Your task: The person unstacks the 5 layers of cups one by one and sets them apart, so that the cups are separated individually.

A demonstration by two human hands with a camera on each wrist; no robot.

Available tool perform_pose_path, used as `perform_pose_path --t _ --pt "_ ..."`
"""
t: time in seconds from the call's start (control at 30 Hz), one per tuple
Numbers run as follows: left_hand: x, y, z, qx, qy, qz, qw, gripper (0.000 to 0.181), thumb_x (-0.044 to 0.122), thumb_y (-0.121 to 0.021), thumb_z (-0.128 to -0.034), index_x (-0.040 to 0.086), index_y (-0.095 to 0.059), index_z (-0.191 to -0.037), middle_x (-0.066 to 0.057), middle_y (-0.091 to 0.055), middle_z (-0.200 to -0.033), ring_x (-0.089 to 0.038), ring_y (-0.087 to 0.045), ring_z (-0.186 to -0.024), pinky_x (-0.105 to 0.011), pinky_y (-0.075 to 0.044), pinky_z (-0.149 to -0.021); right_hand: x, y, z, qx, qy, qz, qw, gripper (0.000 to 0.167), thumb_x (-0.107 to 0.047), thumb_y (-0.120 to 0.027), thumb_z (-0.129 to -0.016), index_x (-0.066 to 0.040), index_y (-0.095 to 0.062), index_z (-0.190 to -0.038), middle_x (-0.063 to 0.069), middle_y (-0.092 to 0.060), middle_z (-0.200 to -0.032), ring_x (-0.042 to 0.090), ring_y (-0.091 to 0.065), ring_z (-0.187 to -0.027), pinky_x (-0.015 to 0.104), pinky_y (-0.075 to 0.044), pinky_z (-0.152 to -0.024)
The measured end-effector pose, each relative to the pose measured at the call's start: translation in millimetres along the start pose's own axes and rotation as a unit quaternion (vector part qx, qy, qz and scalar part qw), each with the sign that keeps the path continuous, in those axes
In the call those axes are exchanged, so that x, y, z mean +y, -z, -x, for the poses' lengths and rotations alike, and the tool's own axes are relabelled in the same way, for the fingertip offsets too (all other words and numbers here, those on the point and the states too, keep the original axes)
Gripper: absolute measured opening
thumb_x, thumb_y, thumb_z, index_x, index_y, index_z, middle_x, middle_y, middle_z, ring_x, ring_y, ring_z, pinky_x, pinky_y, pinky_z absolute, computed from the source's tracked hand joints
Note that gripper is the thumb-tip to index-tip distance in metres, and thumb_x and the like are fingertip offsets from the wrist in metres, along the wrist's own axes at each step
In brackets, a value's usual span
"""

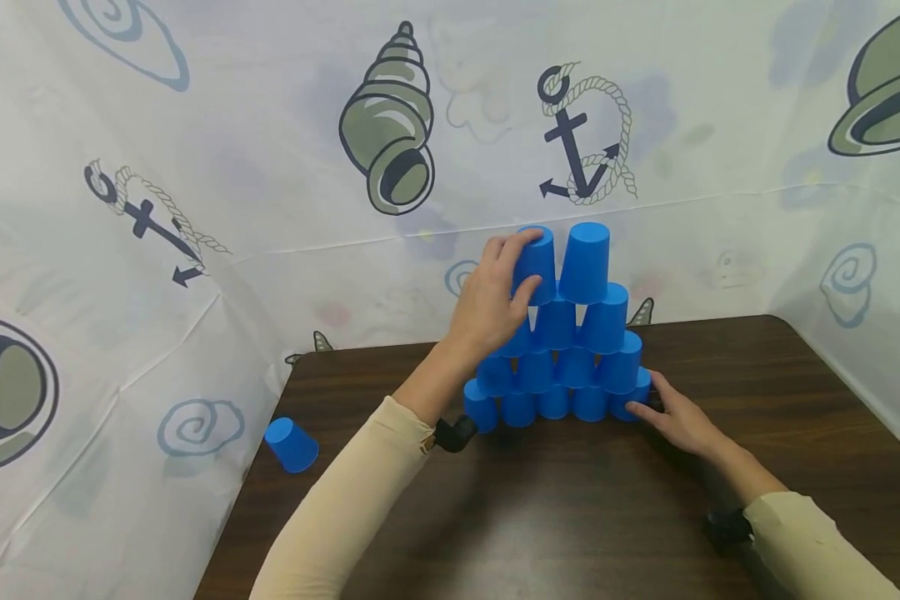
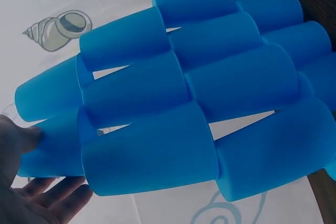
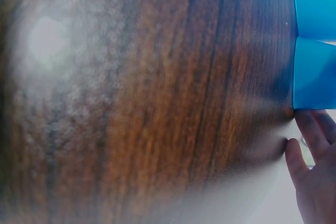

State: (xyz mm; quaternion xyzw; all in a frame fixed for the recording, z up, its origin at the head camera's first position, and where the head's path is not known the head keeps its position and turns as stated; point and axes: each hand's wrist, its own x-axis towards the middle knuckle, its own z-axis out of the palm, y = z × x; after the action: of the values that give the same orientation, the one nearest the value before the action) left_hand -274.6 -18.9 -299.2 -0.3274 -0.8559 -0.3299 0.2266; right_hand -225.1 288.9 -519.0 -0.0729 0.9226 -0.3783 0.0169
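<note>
Blue plastic cups (image 1: pixel 553 367) stand upside down in a stepped pyramid on the dark table. Two cups form its top row. My left hand (image 1: pixel 491 296) holds the left top cup (image 1: pixel 537 267), thumb on the near side and fingers over its upper end. In the left wrist view, thumb and fingers lie on opposite sides of that cup (image 2: pixel 52 150), which sits on the row below. At the pyramid's lower right, my right hand (image 1: pixel 678 421) rests with extended fingers against the end cup (image 1: pixel 628 402) of the bottom row. The right wrist view shows its fingertips at that cup's edge.
A single blue cup (image 1: pixel 292 446) stands apart near the table's left edge. The wood-grain table (image 1: pixel 570 517) extends before the pyramid. Behind and beside it hangs a white sheet (image 1: pixel 270 167) printed with shells and anchors.
</note>
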Motion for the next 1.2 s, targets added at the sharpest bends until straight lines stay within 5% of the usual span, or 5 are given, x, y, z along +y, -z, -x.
perform_pose_path --t 0.27,0.5,0.8,1.2 --pt "-0.9 18.9 8.3 0.048 -0.017 0.027 0.9983 0.053 0.021 -0.059 -0.0985 0.021 -0.039 -0.147 -0.009 -0.047 -0.139 -0.024 -0.058 -0.120 -0.042 -0.052 -0.093 -0.5 -0.3 -0.1 0.002 0.007 -0.007 1.0000 0.076 -0.043 -0.053 -0.100 -0.001 -0.017 -0.153 0.034 -0.033 -0.146 0.057 -0.034 -0.130 0.074 -0.031 -0.098" --pt "-16.8 53.8 36.8 0.110 -0.040 0.045 0.9921 0.051 0.020 -0.060 -0.0979 0.016 -0.041 -0.145 -0.009 -0.047 -0.141 -0.024 -0.053 -0.125 -0.043 -0.052 -0.093 -0.1 0.9 -1.5 -0.003 0.005 -0.006 1.0000 0.077 -0.044 -0.053 -0.100 -0.001 -0.017 -0.152 0.034 -0.033 -0.147 0.057 -0.034 -0.131 0.073 -0.031 -0.098" --pt "-47.6 84.4 94.9 0.148 0.034 0.035 0.9878 0.057 0.018 -0.066 -0.0949 0.021 -0.041 -0.147 -0.009 -0.048 -0.140 -0.029 -0.059 -0.117 -0.045 -0.054 -0.088 1.7 1.8 -2.4 -0.006 0.006 -0.009 0.9999 0.077 -0.044 -0.053 -0.100 -0.001 -0.017 -0.152 0.034 -0.033 -0.146 0.057 -0.035 -0.130 0.073 -0.032 -0.097" --pt "-83.1 85.0 182.5 0.152 0.107 0.013 0.9825 0.062 0.014 -0.072 -0.0898 0.020 -0.045 -0.145 -0.010 -0.053 -0.129 -0.028 -0.063 -0.110 -0.049 -0.054 -0.088 2.9 1.2 -2.3 -0.002 0.014 -0.009 0.9999 0.077 -0.043 -0.053 -0.100 -0.001 -0.017 -0.152 0.035 -0.034 -0.145 0.058 -0.036 -0.129 0.074 -0.033 -0.096"
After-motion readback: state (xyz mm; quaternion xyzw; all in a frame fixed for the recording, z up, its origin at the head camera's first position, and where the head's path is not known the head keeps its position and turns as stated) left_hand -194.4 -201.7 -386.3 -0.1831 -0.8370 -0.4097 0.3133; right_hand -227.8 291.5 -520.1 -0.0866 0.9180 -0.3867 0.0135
